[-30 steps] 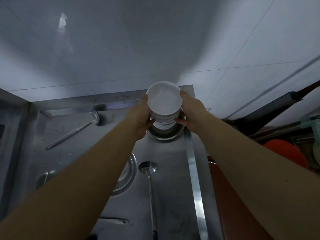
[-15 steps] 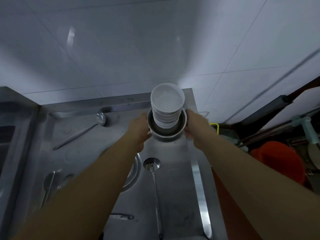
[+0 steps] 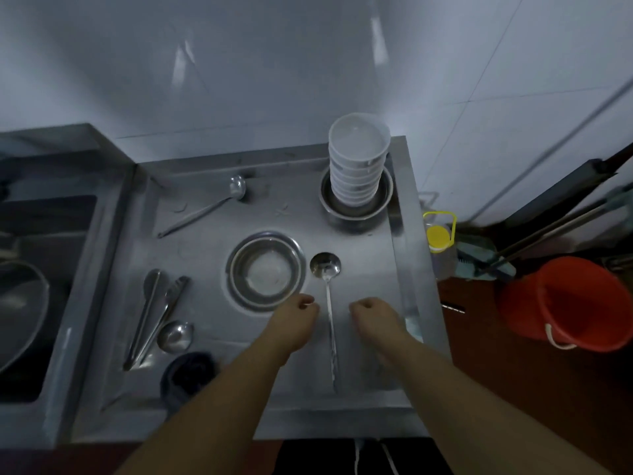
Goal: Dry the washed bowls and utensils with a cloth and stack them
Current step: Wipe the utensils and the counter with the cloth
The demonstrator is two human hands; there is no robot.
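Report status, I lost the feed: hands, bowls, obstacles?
Both hands, left and right, empty. White bowl stack sits in steel bowl. Ladle lies between hands.

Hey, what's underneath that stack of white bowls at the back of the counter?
The stack of white bowls sits inside a round metal bowl on the steel counter. Only the metal bowl's rim and part of its inner wall show; its bottom is covered by the stack.

Metal and plastic in front of me, mostly shiny.

The tabletop (image 3: 363,337) is brushed steel, dull with soft reflections. The ladle (image 3: 325,265), tongs (image 3: 150,317) and steel bowl (image 3: 265,270) look polished metal. The stacked bowls (image 3: 358,156) seem smooth white plastic; the wall tiles (image 3: 274,63) are glossy.
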